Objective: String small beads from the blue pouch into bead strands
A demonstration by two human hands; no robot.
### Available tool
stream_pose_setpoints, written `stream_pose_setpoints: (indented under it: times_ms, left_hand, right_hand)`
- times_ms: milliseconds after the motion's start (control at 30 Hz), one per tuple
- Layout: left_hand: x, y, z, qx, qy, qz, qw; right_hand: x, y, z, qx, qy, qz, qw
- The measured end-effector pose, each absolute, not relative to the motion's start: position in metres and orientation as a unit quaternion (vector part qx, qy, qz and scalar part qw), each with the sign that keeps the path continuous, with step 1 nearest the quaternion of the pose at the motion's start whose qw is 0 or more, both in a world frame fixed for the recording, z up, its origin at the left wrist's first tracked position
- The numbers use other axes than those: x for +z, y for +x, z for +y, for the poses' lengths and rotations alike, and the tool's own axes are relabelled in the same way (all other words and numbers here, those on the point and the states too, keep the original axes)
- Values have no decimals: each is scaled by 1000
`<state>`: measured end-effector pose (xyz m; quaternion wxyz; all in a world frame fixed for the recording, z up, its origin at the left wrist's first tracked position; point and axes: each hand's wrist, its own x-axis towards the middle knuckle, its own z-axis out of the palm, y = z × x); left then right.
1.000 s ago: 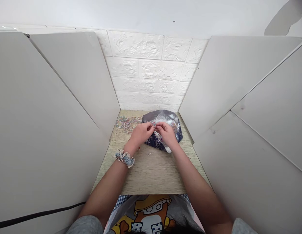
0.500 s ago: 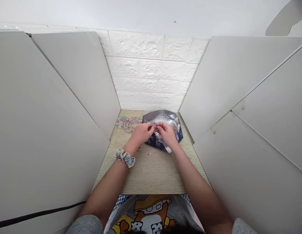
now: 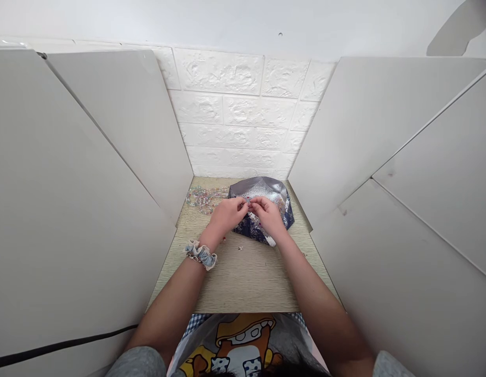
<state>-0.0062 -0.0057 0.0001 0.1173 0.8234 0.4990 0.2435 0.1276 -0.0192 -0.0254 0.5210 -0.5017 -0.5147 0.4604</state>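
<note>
Wooden tabletop [image 3: 246, 280] below. I see left hand [image 3: 226, 215] and right hand [image 3: 268, 215] pinching something tiny [image 3: 248, 199], foil bag [image 3: 262, 189] under fingers [image 3: 255, 204], beads [image 3: 203, 200] left.

1. Two hands: my left hand [image 3: 227, 215] and my right hand [image 3: 268, 215], together at 12 o'clock.
2. One foil-lined pouch [image 3: 258, 190], at 12 o'clock.
3. One heap of beads [image 3: 203, 200], too small to count, at 11 o'clock.
4. Two loose beads [image 3: 240, 247], at 12 o'clock.
5. One scrunchie [image 3: 201, 255], on my left wrist.
6. One black cable [image 3: 58, 341], at 8 o'clock.
</note>
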Motion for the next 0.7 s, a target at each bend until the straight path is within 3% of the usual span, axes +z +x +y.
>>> stream_pose_setpoints:
  times_ms: [500,700]
  left_hand:
    - [-1,-7,-5,240,821,501,129]
    - [3,-6,-5,266,795,488,244]
  right_hand:
    - [-34,129,-15,426,-492,-553,520]
    - [-27,130,-18,402,-501,-575,506]
